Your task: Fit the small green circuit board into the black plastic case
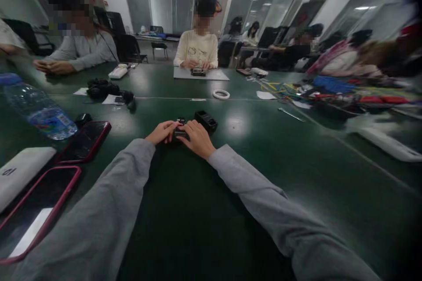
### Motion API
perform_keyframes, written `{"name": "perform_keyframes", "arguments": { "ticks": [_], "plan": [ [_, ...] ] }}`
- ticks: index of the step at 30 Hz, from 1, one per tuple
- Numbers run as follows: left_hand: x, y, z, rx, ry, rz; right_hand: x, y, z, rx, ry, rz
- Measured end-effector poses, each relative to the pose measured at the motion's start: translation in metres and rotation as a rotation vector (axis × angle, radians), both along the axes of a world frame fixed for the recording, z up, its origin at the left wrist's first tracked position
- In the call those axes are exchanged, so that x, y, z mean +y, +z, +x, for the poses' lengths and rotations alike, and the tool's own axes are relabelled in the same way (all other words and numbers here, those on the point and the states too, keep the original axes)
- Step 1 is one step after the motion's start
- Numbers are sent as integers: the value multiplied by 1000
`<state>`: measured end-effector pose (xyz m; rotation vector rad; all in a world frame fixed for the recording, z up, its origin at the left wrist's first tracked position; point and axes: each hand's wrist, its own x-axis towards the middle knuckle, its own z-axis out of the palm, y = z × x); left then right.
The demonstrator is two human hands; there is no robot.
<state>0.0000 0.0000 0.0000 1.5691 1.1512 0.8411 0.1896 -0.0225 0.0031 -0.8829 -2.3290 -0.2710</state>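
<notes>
Both my hands meet over a small dark boxy device (pixel 180 132) at the middle of the green table (pixel 204 224). My left hand (pixel 163 132) grips its left side, fingertips near a small part on its far end. Across its top and right side lies my right hand (pixel 198 138), fingers bent and pressed together on it. Much of the device is hidden under the fingers, so its exact kind does not show. Just beyond my right hand stands a black box-shaped part (pixel 206 121) with openings in its top, apart from the device.
Left are a water bottle (pixel 44 112), two phones (pixel 86 141) and a white power bank (pixel 23 171). Farther off lie a white ring (pixel 221 94), black cables (pixel 102 89) and a thin tool (pixel 291 114). Coloured wires and tools (pixel 346 90) crowd the right. People sit across the table.
</notes>
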Motion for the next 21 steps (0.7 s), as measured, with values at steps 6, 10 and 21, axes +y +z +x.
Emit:
{"name": "perform_keyframes", "arguments": {
  "ticks": [6,10,21],
  "plan": [
    [-1,1,0,0,-17,-3,-1,1,3,58,-13,-50],
    [-3,4,1,-17,-34,7,-1,1,4,140,-31,-73],
    [-6,7,-3,-4,-203,35,7,-2,6,424,-9,-179]
  ]
}}
